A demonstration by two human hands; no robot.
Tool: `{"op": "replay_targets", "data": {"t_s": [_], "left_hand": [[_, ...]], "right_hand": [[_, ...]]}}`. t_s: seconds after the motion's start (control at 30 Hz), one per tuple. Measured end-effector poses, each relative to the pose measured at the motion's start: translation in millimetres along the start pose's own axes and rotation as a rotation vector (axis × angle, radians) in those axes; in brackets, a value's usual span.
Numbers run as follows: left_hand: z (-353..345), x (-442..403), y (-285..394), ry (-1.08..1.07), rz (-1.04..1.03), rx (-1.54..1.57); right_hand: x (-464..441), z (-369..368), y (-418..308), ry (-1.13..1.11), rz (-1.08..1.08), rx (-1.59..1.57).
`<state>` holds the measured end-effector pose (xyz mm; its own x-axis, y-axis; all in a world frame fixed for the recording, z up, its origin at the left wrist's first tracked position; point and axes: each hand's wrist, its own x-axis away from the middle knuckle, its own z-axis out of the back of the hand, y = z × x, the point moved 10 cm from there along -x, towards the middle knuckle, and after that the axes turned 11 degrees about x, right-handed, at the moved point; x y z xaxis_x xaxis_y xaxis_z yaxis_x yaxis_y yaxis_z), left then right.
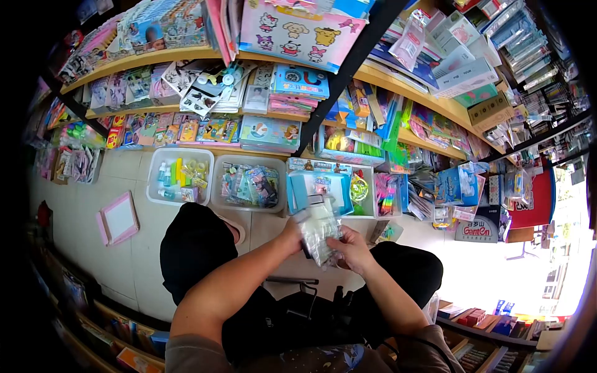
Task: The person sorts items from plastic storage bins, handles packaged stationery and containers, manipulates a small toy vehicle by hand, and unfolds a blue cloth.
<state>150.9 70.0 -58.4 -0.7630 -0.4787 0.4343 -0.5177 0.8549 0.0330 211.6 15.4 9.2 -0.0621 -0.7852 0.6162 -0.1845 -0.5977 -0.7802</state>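
Note:
My left hand [290,237] is closed on the left edge of a clear plastic packet [321,230], or possibly a small stack of packets, with pale contents I cannot make out. My right hand [352,250] grips the same bundle from the right, thumb on top. I hold it over my lap, just in front of a white box [371,208] with blue packages [323,189] and a green coiled item. Left of that box stands a clear bin [216,204] full of small colourful packets. Farther left, another bin [151,180] contains yellow and teal items.
Shelves [261,59] crowded with booklets, boxes and stationery rise ahead. A pink-framed tray [132,229] lies on the tiled floor [74,205] at left. More packaged goods [460,186] and a dark carton [477,229] stand at right. Low shelves [491,329] are behind me.

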Motion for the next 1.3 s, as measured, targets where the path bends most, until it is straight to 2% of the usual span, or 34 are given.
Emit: {"op": "replay_targets", "data": {"t_s": [0.07,0.13,0.2,0.3,0.37,0.4,0.5,0.6,0.7,0.8,0.9,1.0,1.1,1.2,1.27,1.3], "left_hand": [[10,6,-3,0.176,0.113,-0.105],[14,25,-7,0.287,0.16,-0.201],[4,38,-13,0.259,0.189,-0.348],[4,41,0,0.201,0.021,-0.909],[23,35,7,0.217,-0.07,-1.348],[30,37,8,0.236,-0.048,-1.446],[50,41,6,0.256,0.011,-1.693],[37,57,10,0.211,0.008,-1.702],[35,59,12,0.197,-0.012,-1.708],[39,57,14,0.194,-0.015,-1.69],[40,59,16,0.218,-0.018,-1.625],[37,60,15,0.16,0.063,-1.652],[41,56,10,0.097,-0.089,-1.626],[36,70,18,0.195,0.06,-1.643],[33,72,20,0.193,0.064,-1.641],[33,73,20,0.193,0.066,-1.641]], "right_hand": [[-13,31,41,0.151,-0.157,0.13],[-22,61,58,0.275,-0.118,0.169],[-34,88,88,0.299,-0.15,0.202],[-41,99,100,0.375,-0.175,0.097],[-49,89,83,0.397,-0.128,0.238],[-55,83,73,0.408,-0.103,0.309],[-85,47,34,0.356,0.118,0.773],[-117,-9,-2,0.31,0.326,1.064],[-158,-59,-11,0.24,0.335,1.175],[-186,-100,-26,0.376,0.451,1.298],[-201,-164,-23,0.259,0.653,1.483],[-189,-211,19,-0.15,0.513,1.573],[-182,-212,42,-0.319,0.609,1.361],[-194,-148,34,-0.072,0.462,1.212],[-202,-80,22,0.182,0.559,1.105],[-223,-23,45,0.306,0.368,1.03]]}}
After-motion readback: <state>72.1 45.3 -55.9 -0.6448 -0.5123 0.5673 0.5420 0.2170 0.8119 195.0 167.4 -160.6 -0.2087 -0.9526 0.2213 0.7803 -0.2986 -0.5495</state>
